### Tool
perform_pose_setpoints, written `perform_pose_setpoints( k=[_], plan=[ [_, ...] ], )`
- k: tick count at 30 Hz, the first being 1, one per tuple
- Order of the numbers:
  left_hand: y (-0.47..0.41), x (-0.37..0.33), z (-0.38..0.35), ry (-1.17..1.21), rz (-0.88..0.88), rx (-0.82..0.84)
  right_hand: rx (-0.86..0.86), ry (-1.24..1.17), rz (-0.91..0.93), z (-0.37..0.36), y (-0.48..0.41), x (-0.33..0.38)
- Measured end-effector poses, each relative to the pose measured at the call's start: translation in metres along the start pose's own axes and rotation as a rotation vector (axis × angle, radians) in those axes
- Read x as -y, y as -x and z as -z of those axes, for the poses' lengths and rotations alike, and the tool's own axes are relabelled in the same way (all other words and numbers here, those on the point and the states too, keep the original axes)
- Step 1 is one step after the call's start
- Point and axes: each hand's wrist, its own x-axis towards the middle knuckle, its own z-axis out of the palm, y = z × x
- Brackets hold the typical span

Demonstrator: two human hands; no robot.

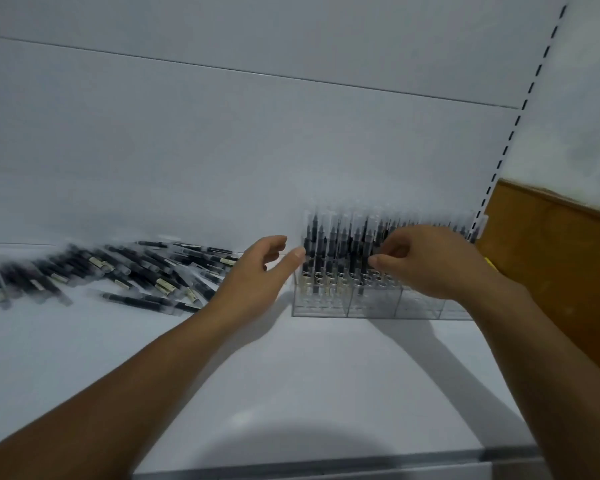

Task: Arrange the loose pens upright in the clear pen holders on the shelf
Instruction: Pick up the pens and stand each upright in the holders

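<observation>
Two bare forearms reach in over the front edge of a white shelf [291,375]. The left hand [253,282] is relaxed and holds nothing, thumb at the left end of the clear pen holders [326,306], which stand at the right back corner. The right hand [426,261] curls among the upright pens [314,233]; blur hides any pinch. Loose pens [118,271] are heaped back left.

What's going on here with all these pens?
A person is working at a white shelf. Their right hand has its fingers curled among the upright pens in the clear holders; blur hides whether it holds one. The left hand is open beside the holders' left end. A pile of loose pens lies flat further left, not yet put away.
</observation>
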Motion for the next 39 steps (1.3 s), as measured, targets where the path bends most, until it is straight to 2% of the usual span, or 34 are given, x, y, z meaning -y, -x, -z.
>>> perform_pose_setpoints(
  k=[6,12,14,17,20,23,27,35,39],
  plan=[
    [0.004,-0.005,0.059,-0.232,0.000,-0.042,0.055,-0.172,0.257,-0.004,0.011,0.074],
    [0.040,0.038,0.136,-0.627,-0.041,-0.184,0.224,-0.157,0.550,-0.054,-0.006,0.153],
    [0.044,0.059,0.157,-0.772,0.012,-0.227,0.249,-0.173,0.602,-0.070,-0.017,0.173],
    [0.042,0.084,0.173,-0.974,0.222,-0.157,0.235,-0.151,0.602,-0.094,-0.033,0.191],
    [0.040,0.098,0.179,-0.953,0.346,-0.053,0.263,-0.147,0.583,-0.123,-0.037,0.194],
    [0.047,0.097,0.174,-0.922,0.344,-0.029,0.259,-0.175,0.588,-0.140,-0.034,0.189],
    [0.057,0.081,0.169,-0.803,0.306,-0.089,0.094,-0.233,0.588,-0.137,-0.035,0.186],
    [0.064,0.066,0.159,-0.536,0.173,-0.270,-0.107,-0.220,0.617,-0.138,-0.038,0.186],
    [0.061,0.071,0.168,-0.422,0.136,-0.299,-0.127,-0.215,0.628,-0.141,-0.037,0.186]
  ],
)
